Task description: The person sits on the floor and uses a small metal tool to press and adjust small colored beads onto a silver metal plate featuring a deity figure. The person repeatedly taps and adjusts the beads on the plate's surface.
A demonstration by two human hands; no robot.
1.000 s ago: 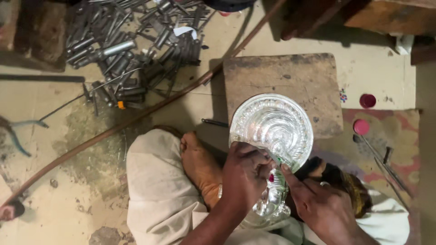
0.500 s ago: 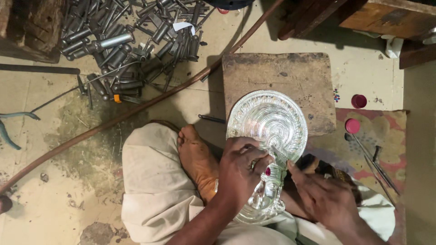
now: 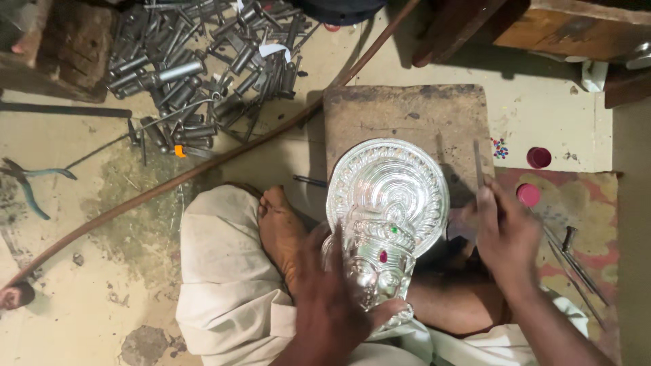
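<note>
Clasping the embossed silver face plaque (image 3: 386, 217) at its lower left edge, the left hand (image 3: 332, 298) steadies it, while the right hand (image 3: 505, 234), just off its right edge, pinches a thin upright metal tool (image 3: 479, 166).

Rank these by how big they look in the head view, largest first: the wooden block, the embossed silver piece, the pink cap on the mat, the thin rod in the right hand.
1. Wooden block
2. Silver piece, partly hidden by the left hand
3. Thin rod: longer than the cap, far narrower
4. Pink cap
Rod versus cap is unsure; the right hand hides part of the rod.
</note>
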